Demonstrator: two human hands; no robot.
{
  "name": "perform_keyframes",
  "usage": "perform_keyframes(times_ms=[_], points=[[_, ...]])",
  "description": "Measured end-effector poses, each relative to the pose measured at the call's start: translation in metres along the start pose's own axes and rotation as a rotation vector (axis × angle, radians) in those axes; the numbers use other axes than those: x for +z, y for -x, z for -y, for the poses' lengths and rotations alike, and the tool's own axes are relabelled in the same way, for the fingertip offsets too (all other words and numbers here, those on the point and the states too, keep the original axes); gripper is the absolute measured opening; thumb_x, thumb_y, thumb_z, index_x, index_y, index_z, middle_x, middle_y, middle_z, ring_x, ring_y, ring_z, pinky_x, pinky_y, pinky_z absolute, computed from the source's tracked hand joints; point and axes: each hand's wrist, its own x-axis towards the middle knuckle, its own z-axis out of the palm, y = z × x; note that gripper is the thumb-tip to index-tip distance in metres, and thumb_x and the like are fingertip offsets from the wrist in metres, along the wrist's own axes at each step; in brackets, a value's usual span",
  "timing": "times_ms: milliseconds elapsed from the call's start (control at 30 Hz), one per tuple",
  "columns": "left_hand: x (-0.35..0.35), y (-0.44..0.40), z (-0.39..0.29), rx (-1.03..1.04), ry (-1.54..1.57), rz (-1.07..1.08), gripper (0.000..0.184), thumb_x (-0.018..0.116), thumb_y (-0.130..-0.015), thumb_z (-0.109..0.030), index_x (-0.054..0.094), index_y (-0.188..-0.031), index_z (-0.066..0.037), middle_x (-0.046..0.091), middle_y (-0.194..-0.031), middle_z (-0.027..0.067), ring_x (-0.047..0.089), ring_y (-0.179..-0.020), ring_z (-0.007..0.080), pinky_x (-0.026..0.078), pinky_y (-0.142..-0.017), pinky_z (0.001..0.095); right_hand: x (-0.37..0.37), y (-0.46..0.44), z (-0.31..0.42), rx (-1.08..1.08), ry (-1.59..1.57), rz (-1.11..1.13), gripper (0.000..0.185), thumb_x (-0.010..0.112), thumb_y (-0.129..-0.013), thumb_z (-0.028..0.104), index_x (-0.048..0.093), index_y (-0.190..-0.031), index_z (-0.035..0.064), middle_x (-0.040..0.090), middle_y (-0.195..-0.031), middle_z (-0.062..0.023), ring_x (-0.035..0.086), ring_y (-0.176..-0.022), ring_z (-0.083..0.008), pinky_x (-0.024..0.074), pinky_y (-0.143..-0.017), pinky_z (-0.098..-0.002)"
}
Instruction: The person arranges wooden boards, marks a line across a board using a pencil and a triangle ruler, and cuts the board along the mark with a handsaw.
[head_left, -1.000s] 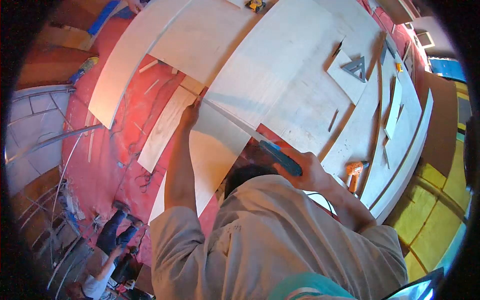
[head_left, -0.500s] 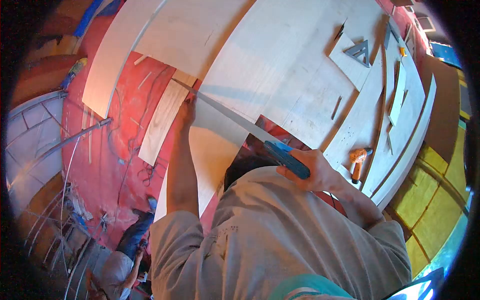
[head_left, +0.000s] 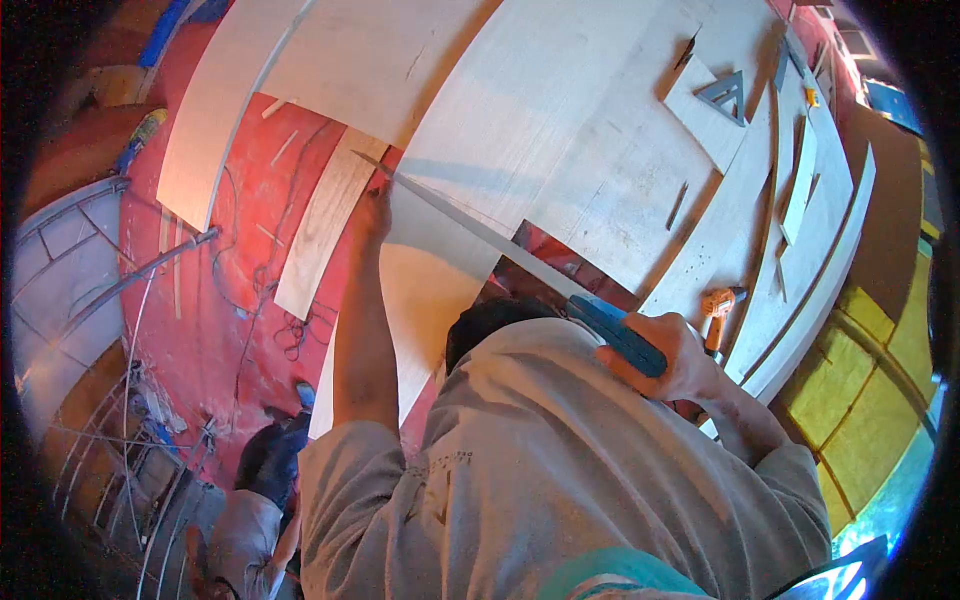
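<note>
My right hand (head_left: pixel 678 352) is closed around the dark handle of a handsaw (head_left: pixel 470 227). The saw's long blade slants up to the left across a pale wooden board (head_left: pixel 440 262), with its tip beyond the board's left edge. Close to the tip end of the blade, my left hand (head_left: pixel 373 212) grips that edge; its fingers are curled and partly hidden. Left of this hand, a narrow wood-grained strip (head_left: pixel 325 225) lies apart from the board over the red floor.
Large pale panels (head_left: pixel 560 110) spread ahead. On the right are a triangular square (head_left: pixel 725 97), an orange cordless drill (head_left: pixel 716 312) and several thin strips. A metal frame (head_left: pixel 150 265) stands left. Another person (head_left: pixel 245 530) is at lower left. Cables lie on the red floor (head_left: pixel 225 370).
My right hand has drawn the saw back to the right and slightly down, so less blade extends past the left hand. My left hand stays at the board's edge.
</note>
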Motion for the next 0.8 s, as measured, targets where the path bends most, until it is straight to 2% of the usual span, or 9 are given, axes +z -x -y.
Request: perform_keyframes(times_ms=[100, 333, 400, 467, 533, 600, 633, 733, 800], points=[[-0.002, -0.004, 0.005, 0.093, -0.123, 0.014, 0.075, 0.037, -0.104, -0.062, 0.062, -0.083, 0.006, 0.060, -0.070, 0.0169, 0.059, -0.070, 0.0297, 0.044, -0.069, 0.0476, 0.003, -0.008, -0.001, -0.077, 0.056, -0.018, 0.026, 0.077, -0.091, 0.015, 0.056, -0.079, 0.0054, 0.051, -0.059, -0.0090, 0.056, -0.047, -0.0238, 0.0408, -0.046, -0.0400], [0.001, 0.002, -0.003, 0.075, -0.021, -0.043, 0.076, 0.035, -0.105, -0.061, 0.062, -0.089, 0.008, 0.056, -0.073, 0.0157, 0.056, -0.077, 0.0266, 0.046, -0.076, 0.0451, -0.003, 0.004, 0.002, -0.036, 0.021, -0.025, 0.019, 0.076, -0.092, 0.014, 0.060, -0.084, 0.0048, 0.054, -0.062, -0.0093, 0.058, -0.049, -0.0247, 0.0421, -0.048, -0.0398], [0.005, -0.010, 0.008, 0.026, 0.056, -0.049, 0.059, 0.054, -0.102, -0.049, 0.063, -0.088, 0.008, 0.062, -0.072, 0.0200, 0.059, -0.074, 0.0355, 0.044, -0.076, 0.0476, -0.003, 0.008, 0.002, -0.002, 0.051, -0.019, 0.018, 0.076, -0.092, 0.014, 0.061, -0.086, 0.0048, 0.055, -0.063, -0.0095, 0.059, -0.049, -0.0247, 0.0428, -0.049, -0.0398], [0.028, -0.037, 0.070, 0.106, -0.043, -0.134, 0.057, 0.054, -0.102, -0.047, 0.063, -0.091, 0.008, 0.061, -0.074, 0.0191, 0.059, -0.076, 0.0336, 0.045, -0.076, 0.0472, 0.005, 0.005, -0.004, -0.019, 0.013, -0.036, 0.017, 0.076, -0.091, 0.015, 0.062, -0.087, 0.0058, 0.055, -0.062, -0.0100, 0.060, -0.051, -0.0256, 0.0442, -0.050, -0.0407], [0.024, -0.038, 0.063, 0.194, -0.146, -0.215, 0.055, 0.054, -0.103, -0.045, 0.063, -0.095, 0.009, 0.061, -0.076, 0.0182, 0.058, -0.077, 0.0317, 0.045, -0.077, 0.0467, 0.024, -0.028, -0.016, -0.055, -0.005, -0.063, 0.016, 0.075, -0.090, 0.016, 0.063, -0.086, 0.0059, 0.056, -0.062, -0.0125, 0.061, -0.052, -0.0294, 0.0459, -0.051, -0.0422], [-0.011, -0.005, -0.012, -0.090, -0.028, 0.173, 0.052, 0.054, -0.103, -0.041, 0.063, -0.112, 0.009, 0.067, -0.091, 0.0185, 0.060, -0.086, 0.0329, 0.048, -0.083, 0.0467, 0.058, -0.085, -0.042, -0.113, 0.013, -0.132, 0.017, 0.073, -0.090, 0.018, 0.063, -0.085, 0.0051, 0.060, -0.064, -0.0171, 0.063, -0.057, -0.0364, 0.0480, -0.054, -0.0458], [0.002, -0.010, 0.006, -0.089, -0.034, 0.175, 0.052, 0.054, -0.103, -0.041, 0.063, -0.112, 0.009, 0.067, -0.091, 0.0185, 0.060, -0.086, 0.0329, 0.048, -0.083, 0.0467, 0.074, -0.114, -0.050, -0.142, 0.016, -0.157, 0.019, 0.073, -0.090, 0.020, 0.064, -0.085, 0.0045, 0.062, -0.066, -0.0191, 0.064, -0.060, -0.0389, 0.0489, -0.055, -0.0471], [0.016, -0.021, 0.042, 0.223, 0.020, -0.182, 0.070, 0.035, -0.107, -0.057, 0.060, -0.095, 0.007, 0.054, -0.069, 0.0129, 0.048, -0.069, 0.0221, 0.040, -0.064, 0.0487, 0.099, -0.179, -0.039, -0.093, 0.029, -0.157, 0.024, 0.072, -0.090, 0.027, 0.065, -0.087, 0.0043, 0.064, -0.070, -0.0217, 0.066, -0.067, -0.0437, 0.0506, -0.060, -0.0513], [0.002, -0.003, 0.021, 0.249, 0.099, -0.036, 0.066, 0.037, -0.107, -0.055, 0.063, -0.106, 0.005, 0.062, -0.081, 0.0181, 0.057, -0.078, 0.0253, 0.044, -0.071, 0.0461, 0.105, -0.189, -0.028, -0.094, 0.048, -0.165, 0.028, 0.071, -0.093, 0.030, 0.064, -0.085, 0.0043, 0.064, -0.068, -0.0202, 0.065, -0.064, -0.0411, 0.0505, -0.061, -0.0491]])
